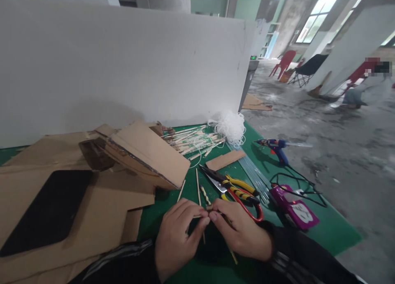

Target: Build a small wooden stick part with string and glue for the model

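Note:
My left hand (182,235) and my right hand (242,230) meet over the green tabletop, thumbs and forefingers pinched together. Under the left forefinger a pale, thin wooden stick shows, partly hidden by the fingers. At the right fingertips sits a small tan piece (210,208), too small to make out fully. Just beyond the fingers lie another thin wooden stick (198,185) and a spiral yellow-and-white pen-like thing (205,195). Beside the right hand are black-and-yellow pliers (240,188), resting across red-handled scissors (257,213).
Cardboard pieces (148,152) and a black flat panel (49,210) cover the left. Behind lie several wooden sticks (194,140) and tangled white cord (230,128). Clear glue sticks (253,173), a blue glue gun (277,148) and a purple corded box (294,208) occupy the right.

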`<state>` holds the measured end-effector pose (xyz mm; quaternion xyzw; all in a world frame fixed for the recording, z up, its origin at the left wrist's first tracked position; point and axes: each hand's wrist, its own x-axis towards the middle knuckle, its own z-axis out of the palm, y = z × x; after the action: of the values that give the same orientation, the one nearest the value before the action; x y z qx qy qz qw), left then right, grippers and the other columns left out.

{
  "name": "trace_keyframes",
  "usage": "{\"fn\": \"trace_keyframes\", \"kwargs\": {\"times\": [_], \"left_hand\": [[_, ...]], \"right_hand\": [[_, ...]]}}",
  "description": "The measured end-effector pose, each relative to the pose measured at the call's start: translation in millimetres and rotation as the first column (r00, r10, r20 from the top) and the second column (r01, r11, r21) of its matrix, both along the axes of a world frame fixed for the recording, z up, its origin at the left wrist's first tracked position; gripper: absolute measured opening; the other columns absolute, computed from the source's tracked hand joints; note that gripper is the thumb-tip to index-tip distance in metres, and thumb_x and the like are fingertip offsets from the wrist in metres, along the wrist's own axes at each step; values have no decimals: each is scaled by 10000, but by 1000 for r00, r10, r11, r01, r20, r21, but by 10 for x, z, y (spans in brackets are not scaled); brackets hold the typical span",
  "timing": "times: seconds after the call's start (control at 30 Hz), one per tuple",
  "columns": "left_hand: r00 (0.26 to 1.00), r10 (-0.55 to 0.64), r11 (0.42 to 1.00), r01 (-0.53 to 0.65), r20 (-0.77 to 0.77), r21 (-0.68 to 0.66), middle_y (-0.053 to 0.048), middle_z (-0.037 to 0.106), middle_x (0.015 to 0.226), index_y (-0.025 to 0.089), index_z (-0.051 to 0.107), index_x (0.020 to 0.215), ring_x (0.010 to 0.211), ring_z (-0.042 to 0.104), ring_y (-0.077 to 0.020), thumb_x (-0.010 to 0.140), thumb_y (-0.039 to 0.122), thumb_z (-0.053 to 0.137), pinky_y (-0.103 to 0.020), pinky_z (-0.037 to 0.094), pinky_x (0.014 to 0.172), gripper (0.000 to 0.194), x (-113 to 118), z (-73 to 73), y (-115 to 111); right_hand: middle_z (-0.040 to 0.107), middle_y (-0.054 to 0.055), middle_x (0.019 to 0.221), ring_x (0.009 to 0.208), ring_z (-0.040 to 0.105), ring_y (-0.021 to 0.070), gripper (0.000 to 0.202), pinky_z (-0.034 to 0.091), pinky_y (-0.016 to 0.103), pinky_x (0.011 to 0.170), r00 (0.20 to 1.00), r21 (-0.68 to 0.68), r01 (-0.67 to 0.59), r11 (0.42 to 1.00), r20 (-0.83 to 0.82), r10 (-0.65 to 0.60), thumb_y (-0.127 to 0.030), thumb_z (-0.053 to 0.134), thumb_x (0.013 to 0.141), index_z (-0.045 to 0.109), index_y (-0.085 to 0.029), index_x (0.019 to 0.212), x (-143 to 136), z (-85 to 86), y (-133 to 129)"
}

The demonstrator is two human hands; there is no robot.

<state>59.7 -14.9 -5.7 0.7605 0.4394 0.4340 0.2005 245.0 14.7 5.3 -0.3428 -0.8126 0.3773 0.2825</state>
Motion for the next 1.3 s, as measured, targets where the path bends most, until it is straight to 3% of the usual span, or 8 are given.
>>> {"fn": "trace_keyframes", "kwargs": {"times": [0.33,0.67,1.3], "left_hand": [[998,-38,996,42,-58,77,-21,646,821,199,576,888,786,553,-174,876,110,591,-304,417,716,91,-12,-22,26],[996,-19,998,24,-93,60,-23,641,813,196,561,876,780,551,-178,886,135,577,-306,411,705,64,-22,-41,25],[1000,-13,1000,14,-22,21,-27,623,803,189,553,874,778,561,-172,880,140,585,-299,424,697,59,16,-50,0]], "right_hand": [[429,-38,659,602,403,108,275,275,243,560,1000,-30,-2,1000,4,2,-237,417,984,372,-195,716,-6,13,17],[563,0,828,735,512,126,117,383,232,667,999,-86,-13,996,-53,8,-194,413,978,516,-195,922,-19,22,-2],[535,-14,748,663,483,119,134,346,240,602,998,-46,18,999,57,-16,-220,432,968,487,-189,850,22,17,-8]]}}
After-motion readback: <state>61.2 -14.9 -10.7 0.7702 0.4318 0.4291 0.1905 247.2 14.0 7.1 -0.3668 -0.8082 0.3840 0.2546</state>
